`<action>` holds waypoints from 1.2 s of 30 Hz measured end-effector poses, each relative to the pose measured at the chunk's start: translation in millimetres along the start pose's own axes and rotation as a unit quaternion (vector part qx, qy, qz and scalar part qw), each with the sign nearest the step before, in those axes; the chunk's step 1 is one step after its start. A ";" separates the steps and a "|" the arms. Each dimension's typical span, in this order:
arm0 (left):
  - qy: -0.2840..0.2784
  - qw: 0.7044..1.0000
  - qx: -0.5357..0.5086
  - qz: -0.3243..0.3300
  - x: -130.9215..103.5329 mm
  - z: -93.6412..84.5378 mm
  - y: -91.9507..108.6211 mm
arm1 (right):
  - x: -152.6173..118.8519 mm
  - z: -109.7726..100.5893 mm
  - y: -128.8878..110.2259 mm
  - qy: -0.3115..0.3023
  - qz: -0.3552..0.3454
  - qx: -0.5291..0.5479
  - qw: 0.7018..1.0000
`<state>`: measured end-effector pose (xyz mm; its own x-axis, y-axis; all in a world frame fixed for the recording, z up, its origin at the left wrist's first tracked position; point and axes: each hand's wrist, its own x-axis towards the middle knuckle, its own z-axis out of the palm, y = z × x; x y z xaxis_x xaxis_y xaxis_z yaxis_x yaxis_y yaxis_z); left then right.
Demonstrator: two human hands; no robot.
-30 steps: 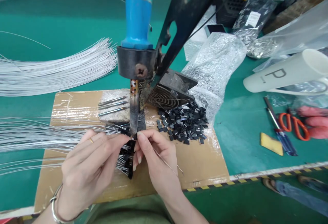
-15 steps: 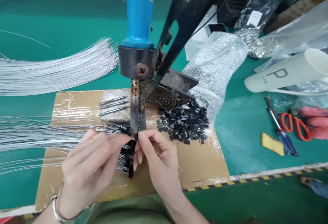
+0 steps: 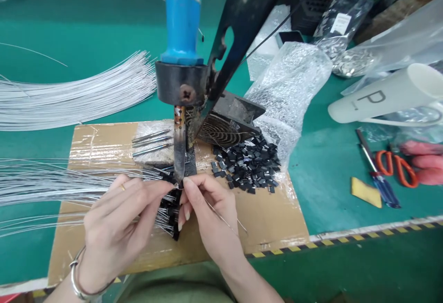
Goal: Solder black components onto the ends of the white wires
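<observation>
A soldering iron (image 3: 182, 30) with a blue handle is clamped on a black stand, its dark tip pointing down between my hands. My left hand (image 3: 122, 227) has thumb and forefinger pinched on the end of a thin wire just beside the tip; the fingers mostly hide that end. My right hand (image 3: 214, 217) is closed on solder wire (image 3: 221, 216), whose loose length bends out below the thumb. Its fingertips are close to the tip on the right. Under and beside the hands are black connectors (image 3: 175, 231) with wires attached.
Loose black connector pieces (image 3: 247, 166) are heaped on the cardboard (image 3: 273, 222). Metal rods (image 3: 152, 141) lie behind my left hand, near a bundle of white wires (image 3: 114, 88). Rightward are bubble wrap (image 3: 290, 86), a white mug (image 3: 377, 99), a screwdriver (image 3: 386, 190), scissors (image 3: 404, 171) and a yellow sponge (image 3: 366, 193).
The view has shifted slightly, so the stationary things sit a little farther left. Both hands keep their pinch at the iron's tip. A foot at the right edge has gone from view.
</observation>
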<state>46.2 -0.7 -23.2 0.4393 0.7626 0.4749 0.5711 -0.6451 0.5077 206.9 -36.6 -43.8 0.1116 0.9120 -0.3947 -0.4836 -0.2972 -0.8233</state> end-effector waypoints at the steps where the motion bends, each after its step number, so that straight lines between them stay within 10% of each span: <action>1: 0.001 1.000 0.001 -0.002 0.3 0.8 0.0 | 0.2 -0.3 0.0 -0.002 -0.002 0.002 1.000; 36: -0.019 1.000 -0.017 0.000 -4.7 3.0 -5.7 | 3.8 -2.3 0.6 -0.012 0.021 0.009 1.000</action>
<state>42.9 -0.4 -30.4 0.4658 0.7628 0.4486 0.5465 -0.6466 0.5322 209.0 -34.0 -46.7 0.0708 0.9051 -0.4193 -0.5031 -0.3306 -0.7985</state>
